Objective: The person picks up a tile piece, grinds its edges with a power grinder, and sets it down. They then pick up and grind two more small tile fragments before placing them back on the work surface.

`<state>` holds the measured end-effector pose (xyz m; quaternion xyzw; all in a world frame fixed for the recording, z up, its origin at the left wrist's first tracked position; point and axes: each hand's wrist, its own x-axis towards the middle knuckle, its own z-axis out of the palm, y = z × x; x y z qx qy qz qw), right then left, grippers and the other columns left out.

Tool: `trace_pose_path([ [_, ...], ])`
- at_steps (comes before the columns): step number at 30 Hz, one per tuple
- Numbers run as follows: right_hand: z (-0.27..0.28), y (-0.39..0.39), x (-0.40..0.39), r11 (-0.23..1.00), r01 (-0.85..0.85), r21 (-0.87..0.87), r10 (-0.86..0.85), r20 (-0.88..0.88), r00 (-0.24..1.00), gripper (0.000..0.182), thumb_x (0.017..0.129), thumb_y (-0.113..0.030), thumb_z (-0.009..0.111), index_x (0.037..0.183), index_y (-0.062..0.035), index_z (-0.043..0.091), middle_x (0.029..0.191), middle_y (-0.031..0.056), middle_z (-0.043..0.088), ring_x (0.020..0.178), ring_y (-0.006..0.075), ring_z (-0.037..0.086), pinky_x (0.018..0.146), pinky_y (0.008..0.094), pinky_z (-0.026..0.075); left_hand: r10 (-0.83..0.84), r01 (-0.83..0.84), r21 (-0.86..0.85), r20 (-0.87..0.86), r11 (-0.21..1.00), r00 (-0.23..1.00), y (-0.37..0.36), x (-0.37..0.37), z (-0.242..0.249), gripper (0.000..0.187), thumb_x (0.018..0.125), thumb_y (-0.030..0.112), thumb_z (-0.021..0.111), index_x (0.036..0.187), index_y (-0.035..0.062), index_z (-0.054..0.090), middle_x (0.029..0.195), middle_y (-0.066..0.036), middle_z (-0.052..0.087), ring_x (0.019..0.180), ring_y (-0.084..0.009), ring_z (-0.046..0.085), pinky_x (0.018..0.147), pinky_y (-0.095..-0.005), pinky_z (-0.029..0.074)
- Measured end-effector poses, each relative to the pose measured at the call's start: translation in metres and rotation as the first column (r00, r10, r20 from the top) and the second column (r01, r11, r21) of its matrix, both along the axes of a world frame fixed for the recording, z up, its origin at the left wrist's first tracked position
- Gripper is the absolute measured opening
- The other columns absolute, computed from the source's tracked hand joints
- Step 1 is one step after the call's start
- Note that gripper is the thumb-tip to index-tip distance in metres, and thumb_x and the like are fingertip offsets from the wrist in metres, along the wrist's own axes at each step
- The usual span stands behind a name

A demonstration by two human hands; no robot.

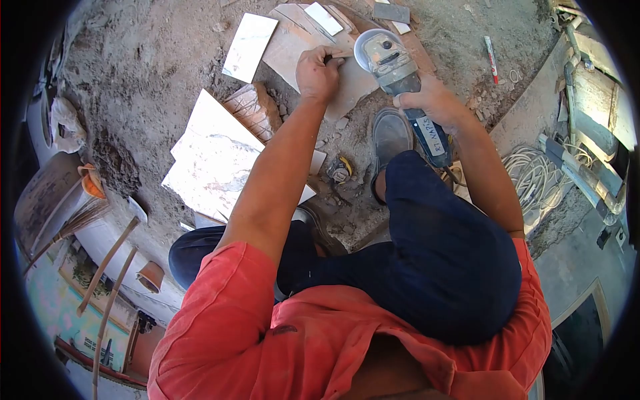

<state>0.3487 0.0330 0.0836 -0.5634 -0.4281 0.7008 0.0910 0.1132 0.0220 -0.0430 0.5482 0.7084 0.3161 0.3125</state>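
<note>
My right hand (437, 103) is wrapped around the body of an angle grinder (393, 63), which has a white label on its side. The round disc and guard at its head point away from me, close over the stone slabs. My left hand (320, 75) is closed in a pinch on a thin tile strip (342, 54), whose far end lies right at the grinder's disc. Beneath the left hand is a broad tan slab (353, 87). A white tile (249, 47) lies to its left.
White marbled tiles (217, 160) lie left of my forearm beside a broken brick-like block (253, 110). A tape measure (340, 169) sits near my shoe (392, 137). On the right are a red-and-white marker (491, 59) and a coiled cable (533, 175). The ground is rough dirt.
</note>
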Motion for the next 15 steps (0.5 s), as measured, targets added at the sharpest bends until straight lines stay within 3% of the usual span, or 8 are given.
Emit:
trace_pose_path([
  [4, -0.005, -0.002, 0.001, 0.998, -0.001, 0.061, -0.002, 0.052, 0.999, 0.057, 0.072, -0.019, 0.077, 0.121, 0.0047, 0.059, 0.1, 0.009, 0.068, 0.082, 0.0152, 0.065, 0.075, 0.0308, 0.051, 0.022, -0.022, -0.005, 0.011, 1.0, 1.0, 0.0, 0.001, -0.002, 0.012, 0.079, 0.014, 0.077, 0.091, 0.0146, 0.077, 0.091, -0.009, 0.073, 0.096, -0.0296, 0.065, 0.087, -0.0397, 0.052],
  [12, 0.008, -0.004, 0.033, 0.991, 0.073, -0.111, -0.073, 0.009, 0.997, 0.06, 0.079, -0.019, 0.072, 0.132, 0.0016, 0.053, 0.106, 0.0068, 0.064, 0.09, 0.0136, 0.06, 0.08, 0.0303, 0.049, 0.029, -0.03, -0.026, -0.008, 0.999, 1.0, -0.001, 0.0, 0.001, 0.012, 0.079, 0.014, 0.076, 0.091, 0.0144, 0.077, 0.091, -0.01, 0.073, 0.096, -0.0302, 0.065, 0.087, -0.0404, 0.052],
  [15, 0.007, -0.001, 0.031, 0.998, 0.043, -0.049, -0.043, 0.001, 0.999, 0.06, 0.079, -0.02, 0.072, 0.132, 0.0007, 0.054, 0.103, 0.006, 0.063, 0.087, 0.0139, 0.06, 0.079, 0.0302, 0.05, 0.011, -0.011, -0.021, -0.02, 1.0, 1.0, 0.0, 0.0, 0.002, 0.013, 0.08, 0.016, 0.077, 0.093, 0.0127, 0.076, 0.092, -0.012, 0.072, 0.095, -0.0308, 0.066, 0.086, -0.0403, 0.052],
])
